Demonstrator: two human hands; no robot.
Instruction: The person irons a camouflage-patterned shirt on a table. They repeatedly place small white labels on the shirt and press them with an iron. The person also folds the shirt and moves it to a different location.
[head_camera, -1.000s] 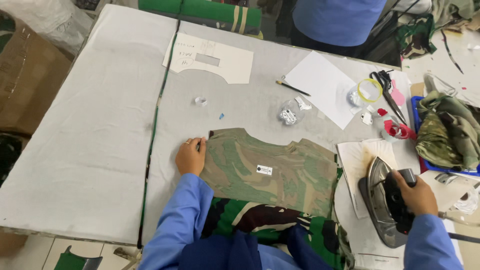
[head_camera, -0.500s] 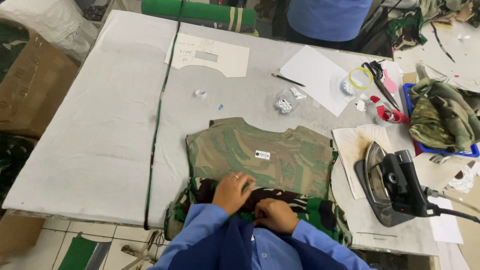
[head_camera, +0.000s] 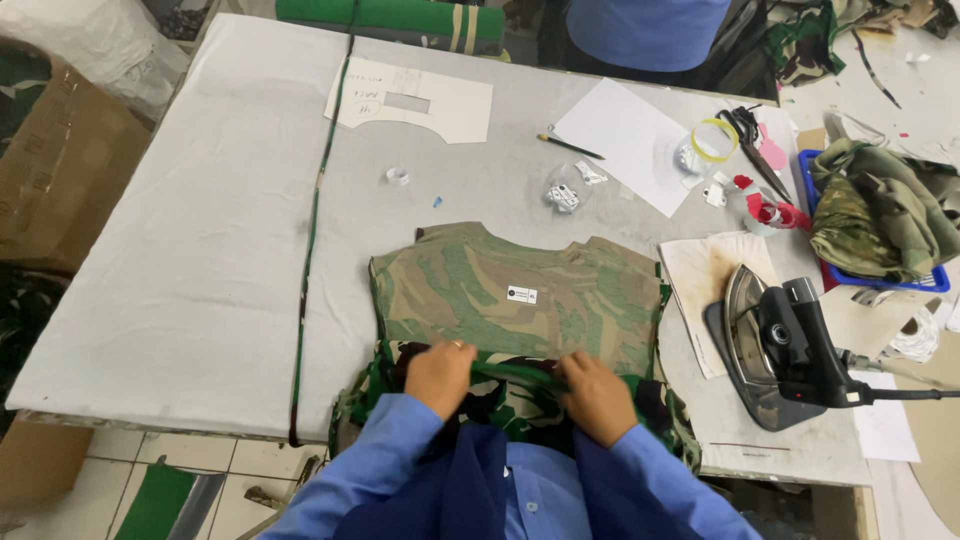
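Gripping a dark camouflage garment (head_camera: 500, 395) at the table's (head_camera: 200, 250) near edge, the left hand (head_camera: 440, 375) and right hand (head_camera: 597, 392) have their fingers curled around its green band. A lighter camouflage piece (head_camera: 510, 290) lies just beyond; an iron (head_camera: 775, 345) rests right of it.

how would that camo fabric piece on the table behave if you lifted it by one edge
The camo fabric piece would probably droop and fold: it lies flat and thin. It looks light for its size. The left hand and right hand bunch darker camo fabric easily, suggesting similar softness.
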